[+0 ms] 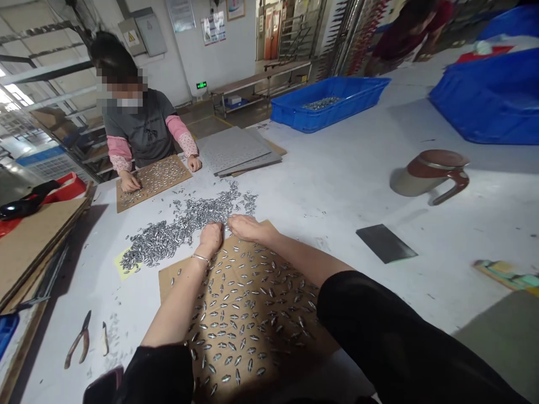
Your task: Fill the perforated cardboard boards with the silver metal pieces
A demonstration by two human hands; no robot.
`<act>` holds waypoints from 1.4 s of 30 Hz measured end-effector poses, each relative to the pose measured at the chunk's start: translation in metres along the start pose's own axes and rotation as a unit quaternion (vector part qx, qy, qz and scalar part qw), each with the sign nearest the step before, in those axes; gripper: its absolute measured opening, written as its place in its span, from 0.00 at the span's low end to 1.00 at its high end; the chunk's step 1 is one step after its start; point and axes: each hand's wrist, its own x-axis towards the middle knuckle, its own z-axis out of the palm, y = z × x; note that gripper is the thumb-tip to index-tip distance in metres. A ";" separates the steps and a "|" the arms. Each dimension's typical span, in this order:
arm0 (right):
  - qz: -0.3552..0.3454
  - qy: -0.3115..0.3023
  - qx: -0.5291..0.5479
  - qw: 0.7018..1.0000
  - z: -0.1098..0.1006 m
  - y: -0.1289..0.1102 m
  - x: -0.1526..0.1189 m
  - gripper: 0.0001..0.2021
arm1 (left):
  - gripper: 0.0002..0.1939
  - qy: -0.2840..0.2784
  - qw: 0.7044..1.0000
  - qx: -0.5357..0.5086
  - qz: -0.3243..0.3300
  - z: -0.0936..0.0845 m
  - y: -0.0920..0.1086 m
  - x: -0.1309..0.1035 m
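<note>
My left hand (211,235), with a bracelet at the wrist, has its fingers curled down at the near edge of a pile of small silver metal pieces (197,216). Close beside it, my right hand (245,228) is bent inward with its fingers drawn together; whatever lies between the fingertips of either hand is hidden. Both hands are over the far edge of a brown board (236,280). Many small, pointed oval metal pieces lie spaced out across that board, between my forearms. A yellow sheet (122,264) shows under the pile's left end.
Across the table a co-worker bends over another brown board (154,182). Grey sheets (240,147) are stacked behind the pile. Pliers (80,341) lie at left. To the right are a lidded mug (421,174), a dark plate (385,243) and blue bins (311,120).
</note>
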 end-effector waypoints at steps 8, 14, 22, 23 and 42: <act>-0.043 -0.051 0.009 0.998 0.008 0.012 -0.048 0.11 | 0.16 0.021 0.999 -0.007 -0.037 0.008 -0.001 0.003; -0.060 -0.012 -0.016 0.998 0.010 -0.001 -0.050 0.13 | 0.14 0.046 0.998 -0.029 -0.031 0.006 0.000 -0.004; -0.058 -0.014 -0.050 0.997 0.019 -0.027 -0.047 0.13 | 0.11 0.100 0.991 -0.088 0.019 -0.001 -0.017 -0.037; -0.058 -0.020 -0.040 0.997 0.017 -0.028 -0.048 0.13 | 0.11 0.104 0.990 -0.096 0.026 -0.002 -0.019 -0.040; 0.035 0.078 0.092 0.992 0.016 0.004 -0.078 0.13 | 0.11 0.011 0.979 -0.017 0.203 0.029 0.019 -0.139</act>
